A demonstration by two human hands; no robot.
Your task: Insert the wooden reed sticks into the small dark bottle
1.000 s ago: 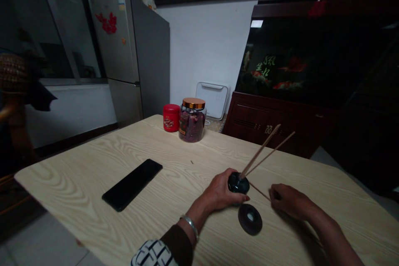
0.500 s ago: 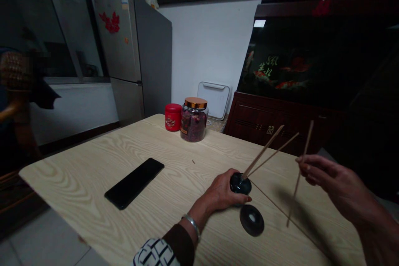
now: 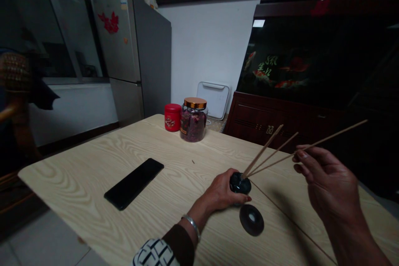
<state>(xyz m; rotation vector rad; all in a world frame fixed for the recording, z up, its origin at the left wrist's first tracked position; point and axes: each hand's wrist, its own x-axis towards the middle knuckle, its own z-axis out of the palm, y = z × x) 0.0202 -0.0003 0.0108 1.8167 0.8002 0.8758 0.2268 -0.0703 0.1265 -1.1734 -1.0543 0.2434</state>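
Observation:
My left hand (image 3: 222, 193) is wrapped round a small black holder (image 3: 240, 184) on the wooden table (image 3: 93, 166). Two thin sticks (image 3: 264, 149) lean out of the holder toward the upper right. My right hand (image 3: 324, 178) pinches a third long stick (image 3: 333, 137), whose lower end points at the holder's top and whose far end rises to the right. A round black lid (image 3: 251, 219) lies flat just in front of the holder. Another thin stick (image 3: 289, 222) lies on the table to the right.
A black phone (image 3: 134, 183) lies on the table's left half. A red tin (image 3: 172, 117) and a glass jar (image 3: 193, 119) with a copper lid stand at the far edge. A fridge (image 3: 134, 50) and a dark fish tank (image 3: 311, 62) stand behind.
My right hand picked a stick up off the table, raised it, then swung it from near upright to a slant aimed at the holder. My left hand stayed on the holder.

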